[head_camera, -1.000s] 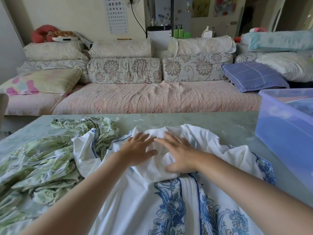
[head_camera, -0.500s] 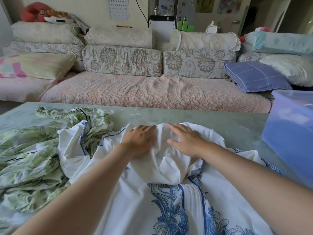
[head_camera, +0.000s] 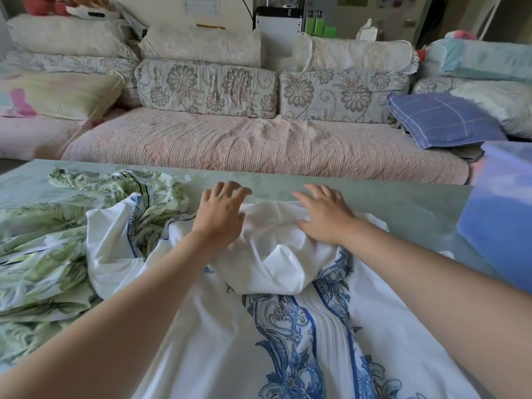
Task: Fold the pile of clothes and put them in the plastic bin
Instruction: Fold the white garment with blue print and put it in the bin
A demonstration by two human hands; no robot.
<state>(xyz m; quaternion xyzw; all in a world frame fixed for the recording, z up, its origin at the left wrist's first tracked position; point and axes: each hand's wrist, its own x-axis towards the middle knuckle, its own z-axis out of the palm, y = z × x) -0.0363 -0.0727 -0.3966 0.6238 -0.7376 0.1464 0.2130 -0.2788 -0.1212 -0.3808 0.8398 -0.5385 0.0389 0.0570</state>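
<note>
Early days: first garment in hand, nothing folded yet, by my read. Both hands lie palm-down on the bunched far end of the white & blue-print garment, which is spread along the counter toward the person. Left hand has fingers loosely bent and grips nothing I can see. Right hand is flat, fingers spread, pressing cloth. Arms reach fwd, roughly parallel. Green leaf-print garment sits crumpled at left. Plastic bin is at right. Next, prob.: flatten that lump & find the edges.
</note>
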